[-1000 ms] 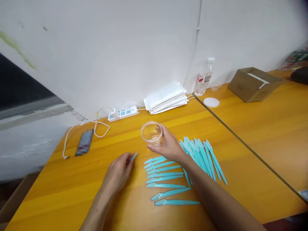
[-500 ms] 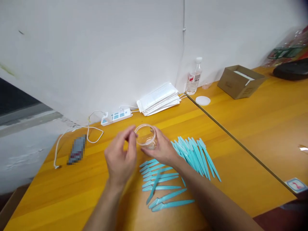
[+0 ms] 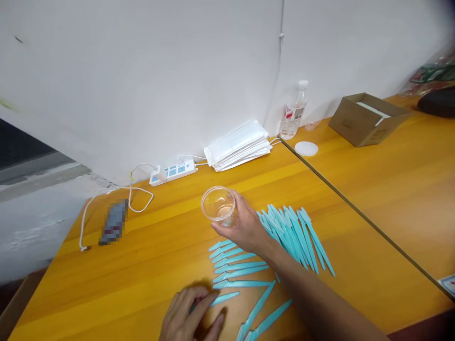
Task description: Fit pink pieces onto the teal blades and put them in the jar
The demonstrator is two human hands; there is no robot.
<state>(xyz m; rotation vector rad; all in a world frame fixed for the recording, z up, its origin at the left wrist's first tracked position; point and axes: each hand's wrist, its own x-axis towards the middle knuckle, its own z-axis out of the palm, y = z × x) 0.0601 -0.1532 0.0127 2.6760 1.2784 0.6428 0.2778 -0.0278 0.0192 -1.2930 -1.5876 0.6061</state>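
Note:
My right hand (image 3: pixel 247 225) is wrapped around a clear plastic cup (image 3: pixel 218 203), its open mouth tilted toward me. My left hand (image 3: pixel 188 312) is low over the table with curled fingers on a slim turquoise stick that looks like an eyebrow razor (image 3: pixel 226 298); the thumb stands apart below, and the fingers hide the stick's left end. Several matching razors (image 3: pixel 241 266) lie in a row beneath the right wrist. Two more razors (image 3: pixel 256 309) slant near the bottom edge. A heaped pile of razors (image 3: pixel 291 237) lies right of the cup.
Against the wall are a power strip (image 3: pixel 173 171) with a white cable, stacked white packets (image 3: pixel 238 147) and a water bottle (image 3: pixel 293 111). A white round lid (image 3: pixel 306 148) and a cardboard box (image 3: pixel 366 121) stand farther right. A blurred-out object (image 3: pixel 114 221) lies left.
My left hand has gone from the cup's rim down to the lower razors. The razor lying across the row has left that spot, and the lowest two have turned. The cup remains in my right hand.

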